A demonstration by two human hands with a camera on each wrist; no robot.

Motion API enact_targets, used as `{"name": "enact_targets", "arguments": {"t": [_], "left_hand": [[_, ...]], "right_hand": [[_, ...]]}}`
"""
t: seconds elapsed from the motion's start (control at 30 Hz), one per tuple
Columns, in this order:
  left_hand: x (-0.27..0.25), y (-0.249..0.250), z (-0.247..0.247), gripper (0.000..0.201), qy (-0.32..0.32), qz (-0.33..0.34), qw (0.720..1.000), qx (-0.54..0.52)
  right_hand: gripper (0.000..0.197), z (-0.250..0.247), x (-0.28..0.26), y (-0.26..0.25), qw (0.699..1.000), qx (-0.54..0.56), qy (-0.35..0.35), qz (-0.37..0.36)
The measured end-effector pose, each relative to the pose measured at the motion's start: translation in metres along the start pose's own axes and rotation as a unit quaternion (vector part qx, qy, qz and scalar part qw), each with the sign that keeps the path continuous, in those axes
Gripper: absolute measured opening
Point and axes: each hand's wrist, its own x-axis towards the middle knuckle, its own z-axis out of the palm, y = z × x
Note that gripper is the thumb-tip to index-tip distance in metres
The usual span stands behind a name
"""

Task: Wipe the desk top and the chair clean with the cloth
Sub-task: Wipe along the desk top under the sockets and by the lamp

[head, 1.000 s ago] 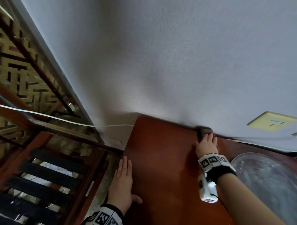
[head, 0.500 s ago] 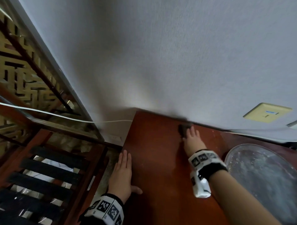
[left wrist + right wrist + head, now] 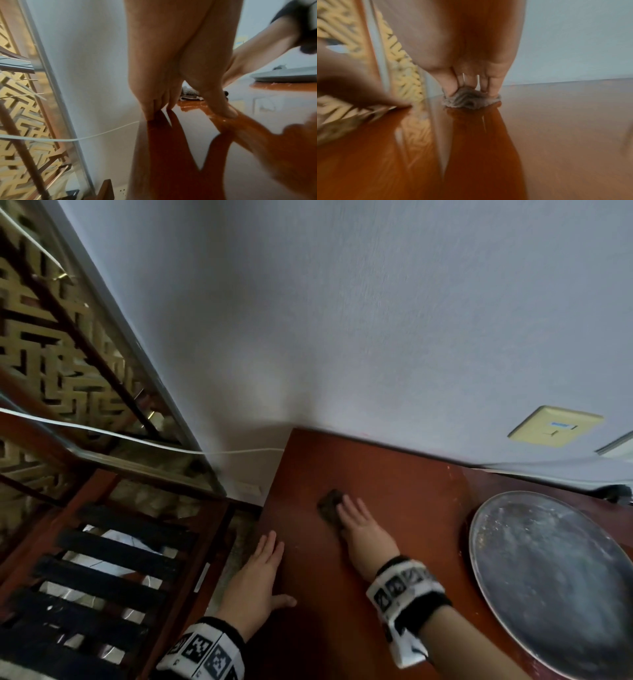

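Note:
A small dark grey cloth [image 3: 329, 507] lies on the glossy red-brown desk top [image 3: 404, 494], a short way in from its left edge. My right hand [image 3: 356, 517] presses flat on the cloth with straight fingers; the right wrist view shows the fingers [image 3: 485, 84] on top of the bunched cloth [image 3: 469, 100]. At the desk's left edge my left hand [image 3: 263, 566] rests flat, fingers straight, thumb [image 3: 221, 104] on the top, holding nothing. A wooden chair [image 3: 113, 573] with dark slats stands to the left of the desk.
A large round grey metal tray [image 3: 555, 580] takes up the desk's right side. The white wall [image 3: 342, 337] runs along the desk's back edge, with a yellow socket plate [image 3: 555, 430]. A white cable [image 3: 137, 441] spans the gap before a gold lattice screen [image 3: 41, 344].
My right hand has slid the cloth from the back edge by the wall leftward and toward me across the desk top. The left hand has stayed at the desk's edge.

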Motion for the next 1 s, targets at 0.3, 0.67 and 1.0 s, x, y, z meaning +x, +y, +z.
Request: {"name": "enact_targets", "arguments": {"t": [0.3, 0.67, 1.0], "left_hand": [[-0.049, -0.058, 0.007, 0.079, 0.105, -0.050, 0.989, -0.088], [-0.081, -0.046, 0.045, 0.080, 0.129, 0.005, 0.985, -0.112], [-0.108, -0.055, 0.062, 0.076, 0.130, 0.023, 0.984, -0.117]], "right_hand": [[0.048, 0.049, -0.077, -0.136, 0.970, -0.060, -0.073, -0.222], [0.062, 0.035, -0.078, -0.102, 0.991, -0.013, -0.070, -0.115], [0.066, 0.054, -0.136, -0.075, 0.995, 0.004, 0.055, -0.082]]}}
